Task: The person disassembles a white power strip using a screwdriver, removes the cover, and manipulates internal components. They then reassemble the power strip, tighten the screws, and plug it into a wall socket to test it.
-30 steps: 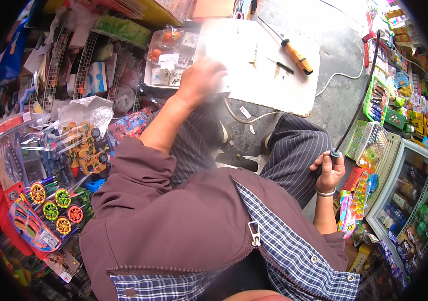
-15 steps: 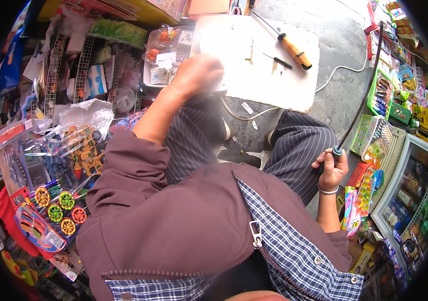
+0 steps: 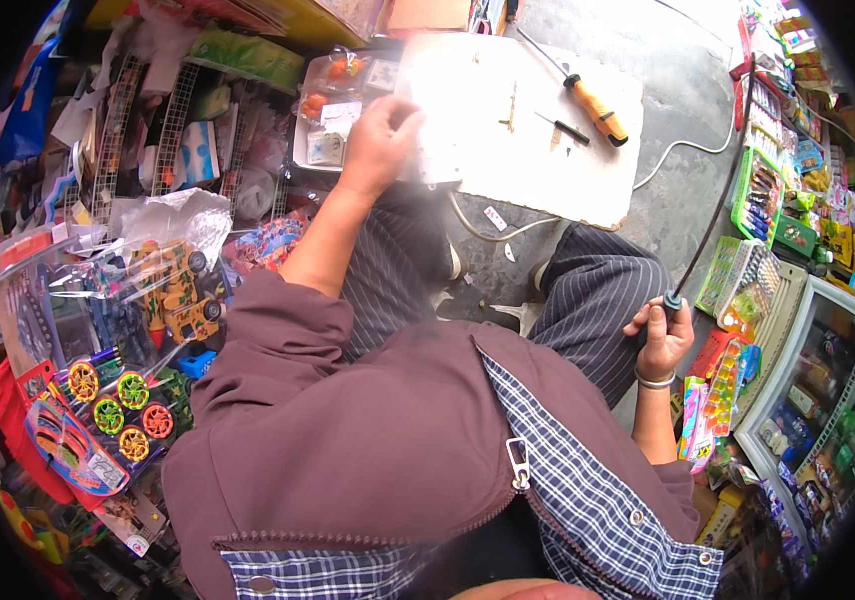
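Note:
My left hand point(image 3: 379, 142) is over the near-left part of a bright white board point(image 3: 547, 190), beside a white tray point(image 3: 299, 148) of small packaged items; glare blurs whatever its bent fingers touch. My right hand point(image 3: 661, 338) grips the dark bluish end of a long, thin black cable or rod point(image 3: 707, 240), which rises up toward the top right. A yellow-and-black screwdriver point(image 3: 597, 112) and a small black-handled tool point(image 3: 570, 131) lie on the board.
Packaged toys point(image 3: 117, 410) and wire racks point(image 3: 167, 140) crowd the left. Colourful goods point(image 3: 747, 200) and a glass-lidded white cabinet point(image 3: 812, 390) line the right. A pale cord point(image 3: 492, 228) runs across the grey floor point(image 3: 682, 110) around the board.
My left hand has moved slightly up and left from where it was, its fingers now more visible. My right hand has shifted a little rightward in view, still holding the black cable end.

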A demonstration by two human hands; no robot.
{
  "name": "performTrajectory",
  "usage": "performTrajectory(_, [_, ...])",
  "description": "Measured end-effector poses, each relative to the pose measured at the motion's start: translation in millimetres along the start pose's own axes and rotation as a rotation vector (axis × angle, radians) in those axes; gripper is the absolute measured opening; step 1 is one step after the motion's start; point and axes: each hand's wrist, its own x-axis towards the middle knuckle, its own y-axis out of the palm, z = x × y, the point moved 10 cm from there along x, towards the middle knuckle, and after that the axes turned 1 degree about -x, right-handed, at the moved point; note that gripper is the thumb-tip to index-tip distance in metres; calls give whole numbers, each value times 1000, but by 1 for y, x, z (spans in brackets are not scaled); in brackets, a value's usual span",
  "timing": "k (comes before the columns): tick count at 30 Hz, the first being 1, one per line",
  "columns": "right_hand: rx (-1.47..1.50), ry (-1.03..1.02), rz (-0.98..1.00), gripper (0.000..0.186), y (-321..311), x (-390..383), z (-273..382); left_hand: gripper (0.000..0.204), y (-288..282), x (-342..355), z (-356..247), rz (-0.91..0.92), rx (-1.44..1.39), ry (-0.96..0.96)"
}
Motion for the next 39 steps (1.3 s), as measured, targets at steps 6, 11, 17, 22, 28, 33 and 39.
performTrajectory(6, [-26,2,231,10,81,31,20,46,15,-28,69,-3,-253,-388])
performTrajectory(11, [-165,4,367,26,205,90,-2,51,23,-24,66,19,-103,-316])
performTrajectory(17, [-219,87,347,28,259,102,-41,40,31,-34,60,7,-133,-256])
performTrajectory(22, [-94,119,286,20,248,87,-44,41,48,-69,74,13,-297,-362])
performTrajectory(28, [-46,174,289,16,243,62,-45,55,56,-119,64,-120,-691,-584])
performTrajectory(33, [-43,180,324,13,245,47,-42,54,67,-123,66,80,-804,-666])
performTrajectory(39, [-232,140,432,24,223,34,-15,34,68,-127,73,19,-1039,-584])
